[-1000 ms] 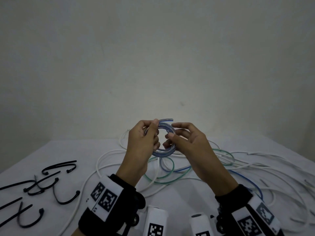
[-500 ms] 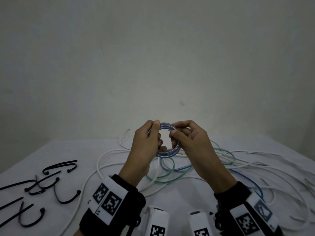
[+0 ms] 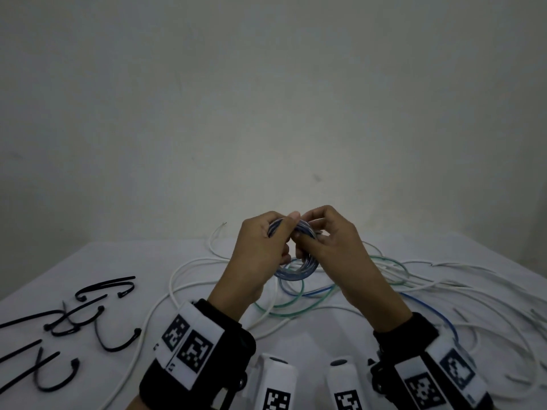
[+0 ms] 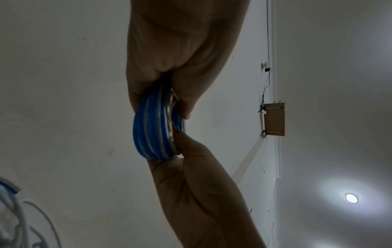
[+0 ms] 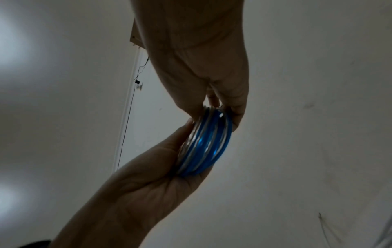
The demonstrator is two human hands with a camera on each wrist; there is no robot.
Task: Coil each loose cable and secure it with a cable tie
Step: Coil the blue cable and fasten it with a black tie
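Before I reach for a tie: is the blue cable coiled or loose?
Coiled: blue cable sits in stacked loops, pinched by left hand and right hand; no tie visible.

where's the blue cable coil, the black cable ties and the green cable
blue cable coil (image 3: 297, 272): head view, lower arc below the hands
black cable ties (image 3: 117, 343): head view, one curved tie
green cable (image 3: 291, 312): head view, loop on table

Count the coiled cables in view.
1: the blue-and-clear striped cable coil, gripped by the left hand and right hand above the white table. The other cables lie loose; more may sit off-frame.
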